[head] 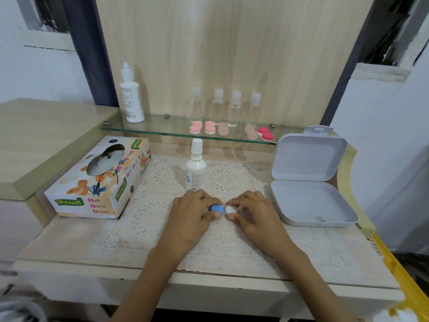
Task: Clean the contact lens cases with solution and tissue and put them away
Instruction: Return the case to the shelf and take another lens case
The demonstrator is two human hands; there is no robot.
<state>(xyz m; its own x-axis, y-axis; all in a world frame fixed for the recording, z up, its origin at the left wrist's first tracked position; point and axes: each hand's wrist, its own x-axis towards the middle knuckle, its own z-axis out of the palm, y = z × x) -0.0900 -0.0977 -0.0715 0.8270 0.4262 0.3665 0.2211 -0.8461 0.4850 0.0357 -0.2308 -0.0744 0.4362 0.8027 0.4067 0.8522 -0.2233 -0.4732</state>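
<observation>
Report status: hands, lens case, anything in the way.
Left hand pinching the blue cap, right hand the white cap. Lens case between both hands, over the lace mat. Solution bottle upright just behind; storage box open at right.

Lace doily [139, 219], four clear bottles [234, 110]

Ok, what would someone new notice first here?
On the lace mat, the left hand pinches the blue cap of a contact lens case and the right hand its white cap. An open grey plastic box lies to their right, a Mysoft tissue box to their left.
</observation>
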